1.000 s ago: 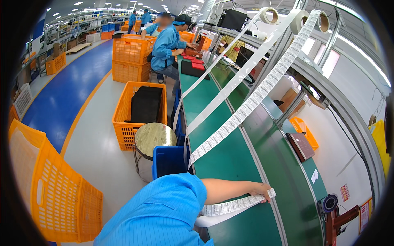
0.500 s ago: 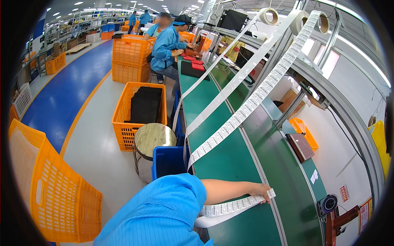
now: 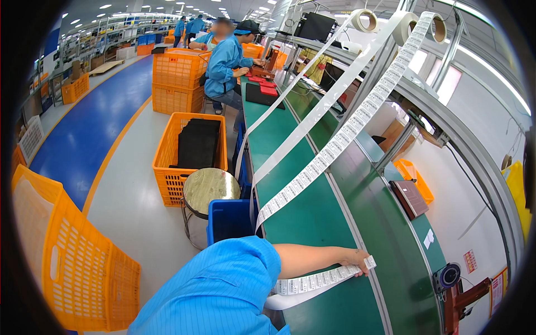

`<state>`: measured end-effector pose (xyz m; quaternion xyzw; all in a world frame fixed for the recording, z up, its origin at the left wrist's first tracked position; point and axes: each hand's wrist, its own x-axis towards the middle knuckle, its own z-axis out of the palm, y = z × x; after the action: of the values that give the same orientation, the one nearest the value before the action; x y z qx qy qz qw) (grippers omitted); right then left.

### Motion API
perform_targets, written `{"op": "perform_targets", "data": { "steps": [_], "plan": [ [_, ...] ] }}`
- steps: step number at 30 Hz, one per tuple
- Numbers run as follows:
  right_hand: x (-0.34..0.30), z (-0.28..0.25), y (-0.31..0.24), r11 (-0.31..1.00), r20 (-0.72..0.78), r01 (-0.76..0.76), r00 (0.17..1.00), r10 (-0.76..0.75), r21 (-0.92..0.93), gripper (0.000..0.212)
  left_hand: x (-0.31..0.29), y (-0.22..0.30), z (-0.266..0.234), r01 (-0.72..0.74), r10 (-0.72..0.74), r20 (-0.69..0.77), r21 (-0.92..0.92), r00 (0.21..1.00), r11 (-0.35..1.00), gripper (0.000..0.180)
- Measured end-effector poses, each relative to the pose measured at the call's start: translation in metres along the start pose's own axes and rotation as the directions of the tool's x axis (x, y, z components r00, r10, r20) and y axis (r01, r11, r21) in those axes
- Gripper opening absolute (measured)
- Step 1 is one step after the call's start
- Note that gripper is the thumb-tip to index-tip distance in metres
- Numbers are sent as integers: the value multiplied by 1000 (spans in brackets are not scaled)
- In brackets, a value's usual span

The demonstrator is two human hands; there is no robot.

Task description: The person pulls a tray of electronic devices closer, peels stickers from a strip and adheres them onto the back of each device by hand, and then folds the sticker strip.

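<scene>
Reaching across a long green-topped bench (image 3: pixel 307 218), the bare left hand (image 3: pixel 355 261) grasps a long white strip of printed labels (image 3: pixel 315 281) near one end — the tip pokes out past the grip. The strip slopes back over the bench, out of sight by a bright blue sleeve (image 3: pixel 218 279). A light pinch, strip untwisted — that should spare the labels creases. The right hand is out of view.

Floor (image 3: pixel 128 178): grey, blue lane (image 3: pixel 106 134) at nine o'clock.
Wall (image 3: pixel 452 206): white, three o'clock.
Window (image 3: pixel 449 86): bright, two o'clock.
Ceiling lamps (image 3: pixel 146 8): aglow, eleven o'clock.
Stool (image 3: pixel 212 187): round-topped, eight o'clock.
</scene>
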<state>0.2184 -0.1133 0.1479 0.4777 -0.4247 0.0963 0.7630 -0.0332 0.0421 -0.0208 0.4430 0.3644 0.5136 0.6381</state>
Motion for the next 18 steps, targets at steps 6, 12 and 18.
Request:
{"op": "perform_targets", "data": {
  "steps": [6,12,18],
  "plan": [
    [0,-2,-2,999,32,-36,999,36,-16,12,-1,3,1,13,-13,6,-20,1000,1000,34],
    [2,-4,-1,998,67,-56,996,57,-23,13,-3,5,2,21,-21,0,0,1000,1000,35],
    [4,-4,1,997,107,-74,991,76,-25,14,-5,6,5,0,-1,-30,-23,1000,1000,23]
  ]
}}
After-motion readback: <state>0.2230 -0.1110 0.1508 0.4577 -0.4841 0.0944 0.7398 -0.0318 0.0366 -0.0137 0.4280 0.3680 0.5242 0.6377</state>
